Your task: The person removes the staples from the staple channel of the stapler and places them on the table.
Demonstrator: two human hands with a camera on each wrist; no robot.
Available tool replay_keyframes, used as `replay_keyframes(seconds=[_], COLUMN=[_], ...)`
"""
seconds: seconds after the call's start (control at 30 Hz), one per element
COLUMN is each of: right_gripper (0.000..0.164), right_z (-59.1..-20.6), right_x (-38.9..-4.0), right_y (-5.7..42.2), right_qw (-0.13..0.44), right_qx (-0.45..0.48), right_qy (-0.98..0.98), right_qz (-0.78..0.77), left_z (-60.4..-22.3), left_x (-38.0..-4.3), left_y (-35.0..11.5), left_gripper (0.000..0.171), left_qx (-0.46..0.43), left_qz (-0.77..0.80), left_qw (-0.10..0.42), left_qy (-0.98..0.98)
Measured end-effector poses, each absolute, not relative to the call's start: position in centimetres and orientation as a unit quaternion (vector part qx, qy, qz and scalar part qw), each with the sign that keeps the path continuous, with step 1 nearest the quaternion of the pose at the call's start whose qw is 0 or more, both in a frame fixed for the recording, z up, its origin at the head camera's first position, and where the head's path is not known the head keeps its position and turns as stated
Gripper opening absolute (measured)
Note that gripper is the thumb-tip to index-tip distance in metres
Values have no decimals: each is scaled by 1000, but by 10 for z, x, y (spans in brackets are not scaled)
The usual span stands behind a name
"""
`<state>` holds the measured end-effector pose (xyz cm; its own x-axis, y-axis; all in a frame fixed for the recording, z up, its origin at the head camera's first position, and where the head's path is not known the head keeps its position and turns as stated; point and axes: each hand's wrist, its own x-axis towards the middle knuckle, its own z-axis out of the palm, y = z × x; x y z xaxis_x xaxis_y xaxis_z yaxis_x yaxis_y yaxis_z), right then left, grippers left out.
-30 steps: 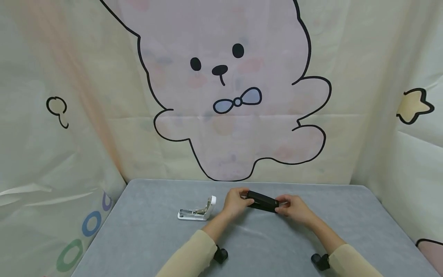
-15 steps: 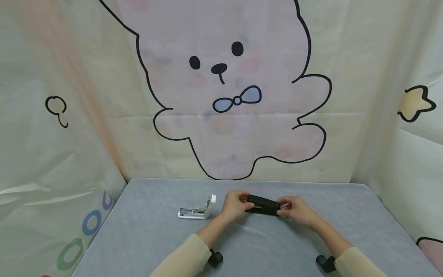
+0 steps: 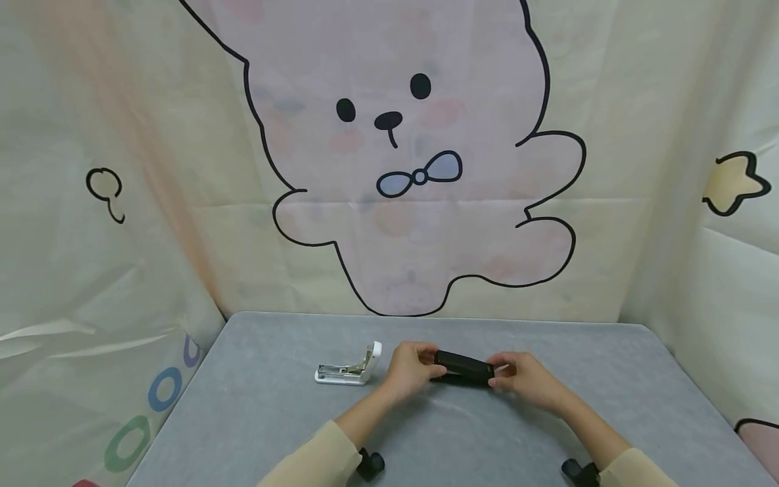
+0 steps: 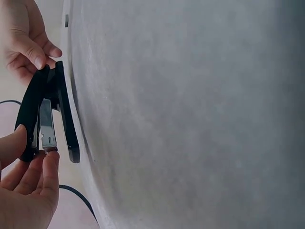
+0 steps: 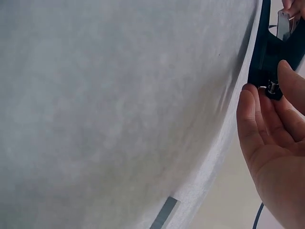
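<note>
A black stapler (image 3: 467, 365) lies between my hands, held at both ends. My left hand (image 3: 409, 370) grips its front end; in the left wrist view the thumb presses the black top arm and the fingertips touch the silver staple magazine (image 4: 47, 125), which stands apart from the base. At the hinge end my right hand (image 3: 528, 380) pinches the stapler between thumb and fingers, with a small metal spring part (image 5: 272, 87) showing beside the fingertips. Left of my hands, a white stapler (image 3: 341, 374) rests on the table with its top swung up.
The grey cloth-covered table (image 3: 274, 433) spans the view. Behind it hangs a pale curtain (image 3: 608, 270) with a cartoon bear, and more curtain closes off both sides.
Both hands and the black stapler have shifted slightly toward me, and its tilt has changed a little. The white stapler stays in place.
</note>
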<state>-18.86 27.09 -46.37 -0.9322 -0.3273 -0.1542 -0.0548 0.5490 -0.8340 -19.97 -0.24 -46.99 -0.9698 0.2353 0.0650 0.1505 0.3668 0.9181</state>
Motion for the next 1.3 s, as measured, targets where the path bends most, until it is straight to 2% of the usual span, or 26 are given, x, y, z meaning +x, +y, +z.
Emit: replay_keyframes(seconds=[0.4, 0.67, 1.3], right_gripper=[40, 37, 38], right_z=[-462, -466, -465], right_x=[-173, -159, -138], right_y=[267, 261, 257], right_qw=[165, 161, 209], right_qx=[-138, -175, -190], right_qy=[856, 858, 837], right_qz=[-470, -456, -468], left_z=[-467, -465, -467], left_x=[-176, -159, -136], left_y=[-12, -23, -38], left_gripper=[30, 31, 26], left_qx=[132, 130, 139], left_qz=[559, 572, 591], left_qw=[34, 58, 98], left_qy=[817, 808, 789])
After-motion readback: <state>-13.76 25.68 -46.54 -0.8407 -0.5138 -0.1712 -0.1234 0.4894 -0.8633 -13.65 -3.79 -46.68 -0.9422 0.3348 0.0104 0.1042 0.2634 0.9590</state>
